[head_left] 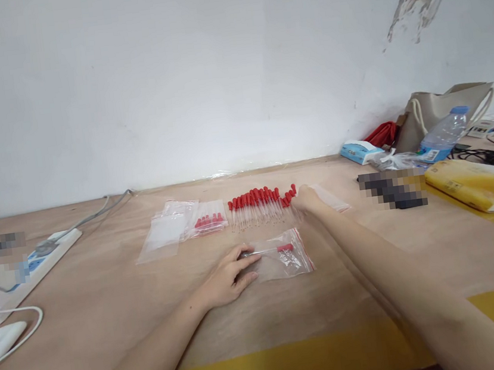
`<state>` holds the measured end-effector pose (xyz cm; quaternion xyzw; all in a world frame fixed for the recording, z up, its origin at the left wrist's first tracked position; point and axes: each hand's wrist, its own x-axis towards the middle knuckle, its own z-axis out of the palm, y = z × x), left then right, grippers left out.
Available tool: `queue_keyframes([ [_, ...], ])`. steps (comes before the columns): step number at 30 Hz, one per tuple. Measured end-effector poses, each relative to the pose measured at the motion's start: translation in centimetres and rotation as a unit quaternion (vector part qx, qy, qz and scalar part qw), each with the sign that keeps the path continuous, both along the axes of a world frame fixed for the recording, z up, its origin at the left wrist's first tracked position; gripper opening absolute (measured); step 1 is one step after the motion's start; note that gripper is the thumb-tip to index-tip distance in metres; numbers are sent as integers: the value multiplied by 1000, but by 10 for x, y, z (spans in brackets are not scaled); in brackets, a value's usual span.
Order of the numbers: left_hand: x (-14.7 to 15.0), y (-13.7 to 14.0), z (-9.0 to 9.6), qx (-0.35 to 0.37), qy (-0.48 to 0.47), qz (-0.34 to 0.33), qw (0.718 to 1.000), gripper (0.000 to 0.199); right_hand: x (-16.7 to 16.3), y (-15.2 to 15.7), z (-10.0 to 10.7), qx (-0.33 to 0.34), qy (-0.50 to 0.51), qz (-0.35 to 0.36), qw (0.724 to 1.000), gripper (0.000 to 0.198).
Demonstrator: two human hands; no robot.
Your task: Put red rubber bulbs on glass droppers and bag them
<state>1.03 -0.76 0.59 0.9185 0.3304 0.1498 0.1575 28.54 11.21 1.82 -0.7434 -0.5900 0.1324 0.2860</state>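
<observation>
My left hand (230, 277) rests on the near end of a clear zip bag (271, 268), its fingers apart and touching the plastic. Inside that bag lies a glass dropper with a red rubber bulb (285, 247). Beyond it, several droppers (256, 206) lie side by side in a row, red bulbs toward the wall. My right hand (306, 198) is closed at the right end of the row, beside some loose-lying red bulbs (288, 197). What its fingers hold, if anything, is hidden.
Left of the row lie flat clear bags (160, 234) and a bag with several red-bulbed droppers (208, 219). Another clear bag (332, 197) lies behind my right hand. A power strip (57, 256) stands left; a yellow package (472, 184), water bottle (445, 132) and tote bag (440, 107) stand right.
</observation>
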Motion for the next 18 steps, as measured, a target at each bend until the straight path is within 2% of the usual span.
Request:
queue_keyframes([
  [3, -1, 0, 0, 12, 23, -1, 1000, 39, 9, -21, 1, 33, 78, 8, 996, 59],
  [4, -1, 0, 0, 16, 29, -2, 999, 40, 12, -32, -1, 54, 144, 29, 988, 67],
  [6, 0, 1, 0, 22, 34, -5, 999, 40, 14, -54, -6, 83, 281, 79, 953, 76],
  [9, 1, 1, 0, 27, 37, -6, 999, 40, 13, -84, -16, 108, 393, 95, 908, 74],
  [12, 1, 1, 0, 28, 40, -6, 999, 41, 8, -98, -24, 132, 458, 87, 875, 69],
  [18, 1, 1, -1, 30, 39, -2, 999, 41, -3, -102, -34, 128, 475, 94, 866, 61],
])
